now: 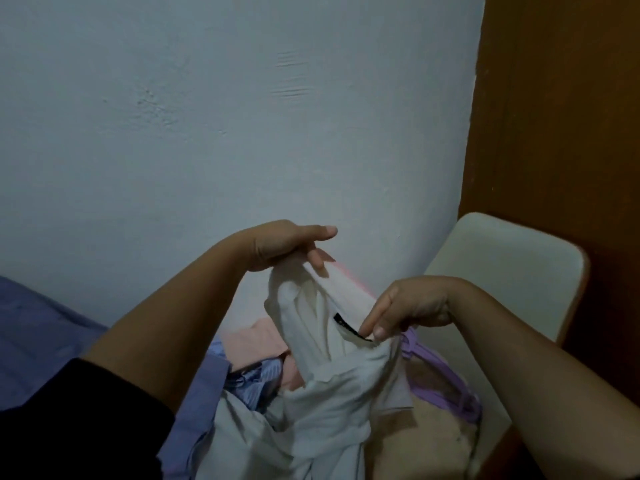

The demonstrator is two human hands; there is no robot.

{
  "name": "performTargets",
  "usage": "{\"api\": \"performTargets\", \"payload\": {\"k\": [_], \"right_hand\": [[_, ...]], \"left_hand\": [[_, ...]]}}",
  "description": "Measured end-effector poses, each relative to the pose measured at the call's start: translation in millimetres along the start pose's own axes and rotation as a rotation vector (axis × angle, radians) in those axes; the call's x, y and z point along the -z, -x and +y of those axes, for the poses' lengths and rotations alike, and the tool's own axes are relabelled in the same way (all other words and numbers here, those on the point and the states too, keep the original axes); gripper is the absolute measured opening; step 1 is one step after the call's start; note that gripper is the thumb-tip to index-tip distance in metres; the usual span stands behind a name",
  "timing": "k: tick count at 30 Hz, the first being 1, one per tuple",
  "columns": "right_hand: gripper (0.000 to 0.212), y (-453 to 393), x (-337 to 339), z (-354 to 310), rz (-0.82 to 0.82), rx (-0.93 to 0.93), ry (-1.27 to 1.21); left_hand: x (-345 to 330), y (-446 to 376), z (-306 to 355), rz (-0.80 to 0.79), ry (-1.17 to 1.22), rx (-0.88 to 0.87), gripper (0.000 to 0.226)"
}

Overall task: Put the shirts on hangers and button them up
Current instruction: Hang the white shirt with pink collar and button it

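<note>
- Right hand [412,306] — its fingers [374,320] and thumb are pressed together on the white shirt [332,386] at the collar, just by the black label [349,328]
- Left hand [284,244] — thumb [317,259] and curled fingers clamp a fold of the same collar; the forefinger lies straight above the cloth, not touching it
- Between the two hands the neck of the shirt is held open and lifted; the rest of it hangs down in loose folds, the front unbuttoned as far as can be seen
- Purple hangers [446,382] lie on the chair [502,258] just right of the shirt, partly under it; none is inside the shirt yet
- A pink shirt [252,344] and a striped blue shirt [249,379] lie heaped behind and left of the white one, on the edge of the bed [38,327]
- Step in hand, as I judge it: opening the collar to make ready for hanging — buttoning has not begun
- The next move likely calls for one hand to keep the collar while the other lets go, takes a hanger and feeds its arm into a shoulder
- The cloth is limp, so a one-handed hold may let the neck close
</note>
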State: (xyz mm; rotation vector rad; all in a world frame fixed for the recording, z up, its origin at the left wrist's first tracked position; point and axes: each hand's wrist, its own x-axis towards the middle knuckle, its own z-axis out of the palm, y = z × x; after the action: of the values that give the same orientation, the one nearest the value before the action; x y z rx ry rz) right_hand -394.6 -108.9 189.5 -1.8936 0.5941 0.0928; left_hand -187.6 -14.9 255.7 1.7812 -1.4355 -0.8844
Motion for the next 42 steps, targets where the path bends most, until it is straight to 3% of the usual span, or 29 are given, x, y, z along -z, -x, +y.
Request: {"api": "performTargets", "payload": {"k": [4,10,14,16,19,23,27,35,42], "right_hand": [[0.034,0,-5,4,-0.037,-0.005,-0.126],[0.039,8,-6,-9,-0.08,-0.031,-0.038],[0.018,25,11,-52,0.076,0.067,-0.035],[0.029,35,25,-79,0.131,0.107,-0.038],[0.03,55,38,-126,0.235,0.173,0.222],[0.032,81,42,-179,0.396,0.209,0.649],[0.045,100,39,-209,0.599,0.26,0.969],[0.051,143,43,-226,0.753,0.455,1.047],[0.051,125,35,-212,0.71,0.44,1.005]], "left_hand": [[18,9,-16,0.128,-0.14,0.001,0.044],[46,30,-23,0.214,-0.218,0.012,0.039],[68,49,-19,0.2,-0.295,-0.002,0.067],[80,59,-12,0.193,-0.358,-0.024,0.075],[98,77,13,0.217,-0.451,-0.082,0.076],[118,108,59,0.276,-0.54,-0.146,0.06],[132,136,93,0.389,-0.638,-0.175,0.075],[122,181,137,0.574,-0.742,-0.264,0.053],[109,185,123,0.521,-0.71,-0.16,0.056]]}}
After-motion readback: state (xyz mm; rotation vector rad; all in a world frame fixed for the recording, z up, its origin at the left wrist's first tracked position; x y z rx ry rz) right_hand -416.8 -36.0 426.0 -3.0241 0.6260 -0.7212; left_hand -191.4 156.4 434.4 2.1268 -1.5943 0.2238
